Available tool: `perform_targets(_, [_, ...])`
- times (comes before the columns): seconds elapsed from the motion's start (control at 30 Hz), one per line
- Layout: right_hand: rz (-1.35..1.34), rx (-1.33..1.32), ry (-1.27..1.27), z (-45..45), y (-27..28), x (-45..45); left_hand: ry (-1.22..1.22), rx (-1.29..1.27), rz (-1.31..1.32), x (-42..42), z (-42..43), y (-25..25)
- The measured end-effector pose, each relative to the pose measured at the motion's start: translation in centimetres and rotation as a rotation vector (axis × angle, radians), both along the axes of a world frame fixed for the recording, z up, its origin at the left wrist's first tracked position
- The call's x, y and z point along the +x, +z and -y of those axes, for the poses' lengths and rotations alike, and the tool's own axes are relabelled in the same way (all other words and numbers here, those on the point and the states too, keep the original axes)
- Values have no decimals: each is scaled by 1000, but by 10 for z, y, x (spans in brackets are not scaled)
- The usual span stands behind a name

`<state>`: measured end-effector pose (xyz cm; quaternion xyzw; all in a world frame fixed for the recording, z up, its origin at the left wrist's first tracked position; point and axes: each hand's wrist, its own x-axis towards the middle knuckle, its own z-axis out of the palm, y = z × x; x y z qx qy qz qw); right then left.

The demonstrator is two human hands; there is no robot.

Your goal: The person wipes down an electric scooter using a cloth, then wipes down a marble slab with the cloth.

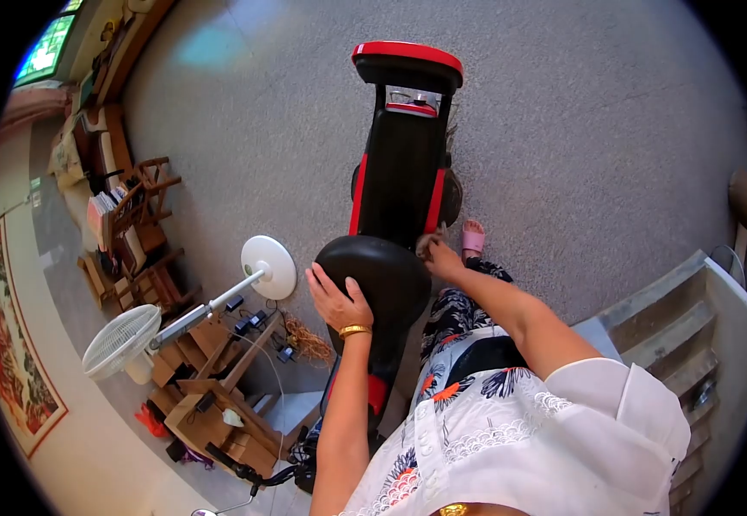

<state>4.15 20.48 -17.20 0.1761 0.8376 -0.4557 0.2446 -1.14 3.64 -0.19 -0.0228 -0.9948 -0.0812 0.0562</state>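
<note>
Directly under the flat, open left hand (339, 303), the black seat (384, 277), right hand (439, 253) alongside, hold unclear.

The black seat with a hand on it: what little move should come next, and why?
I'd guess a gentle slide of the right hand along the red trim. That hand is near the trim's end, beside the black seat, while the left hand lies on the seat, perhaps helping to steady things. I can't tell whether the right hand holds anything.
</note>
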Motion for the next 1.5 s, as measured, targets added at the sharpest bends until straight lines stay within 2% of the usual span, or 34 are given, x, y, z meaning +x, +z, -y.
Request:
perform_targets(0.07, [168, -161, 20, -12, -9, -5, -5, -8, -4, 0, 0, 0])
perform_targets(0.13, [14, -123, -393, -31, -19, -27, -12, -11, -12, -1, -1, 0])
perform_targets(0.17, [-152, -123, -480, -49, -21, -41, -8, -12, -9, -1, -1, 0])
perform_targets(0.23, [-469, 16, -582, -79, -39, -82, -4, -9, -6, 0, -1, 0])
perform_targets(0.37, [-785, 96, -519, -130, 19, -171, -3, -15, 16, 0, 1, 1])
perform_targets(0.4, [-785, 95, -520, -135, 14, -182, -10, -19, 11, 0, 1, 1])
perform_targets(0.47, [-620, 424, -231, -138, 2, -193, -7, -22, 18, -1, -2, 2])
perform_targets(0.5, [-615, 421, -234, -133, -5, -189, -4, -25, 26, -1, -2, 3])
perform_targets(0.6, [-674, 398, -366, -118, -14, -179, -4, -33, 26, -2, -3, 3])
perform_targets(0.67, [-448, 201, -597, -106, -1, -169, 2, -33, 28, -1, -3, 3])
perform_targets(0.7, [-446, 204, -599, -100, -9, -160, 5, -28, 27, -2, -3, 2])
perform_targets(0.77, [-301, 174, -576, -85, -37, -137, 2, -30, 26, -3, -4, 2])
perform_targets(0.8, [-204, 95, -551, -75, -31, -117, 1, -41, 26, -3, -4, 3])
perform_targets(0.83, [-297, 109, -540, -60, -34, -95, 1, -38, 21, -3, -4, 4])
perform_targets(0.9, [-307, 84, -403, -36, -39, -50, 0, -57, 31, -2, -3, 4])
perform_targets(0.97, [-194, -12, -139, -24, -25, -16, -3, -48, 22, 0, -1, 3])
perform_targets(1.03, [-116, -292, 278, -25, -37, 0, -18, -21, -1, -3, -1, 0])
perform_targets(1.07, [-126, -278, 272, -26, -40, 3, -17, -24, -13, -4, 0, -2])
perform_targets(1.13, [1, -502, 78, -34, -23, -3, -27, -13, -38, -3, 2, -4])
perform_targets(1.2, [0, -520, -23, -64, 1, -22, -18, -25, -44, -5, 2, -7])
perform_targets(1.27, [112, -684, -417, -96, 26, -43, -12, -21, -53, -7, 0, -7])
perform_targets(1.4, [-75, -628, -586, -165, 46, -73, 8, -32, -69, -9, 0, -15])
perform_targets(1.5, [-170, -625, -631, -199, 94, -91, 26, -37, -77, -8, -2, -18])
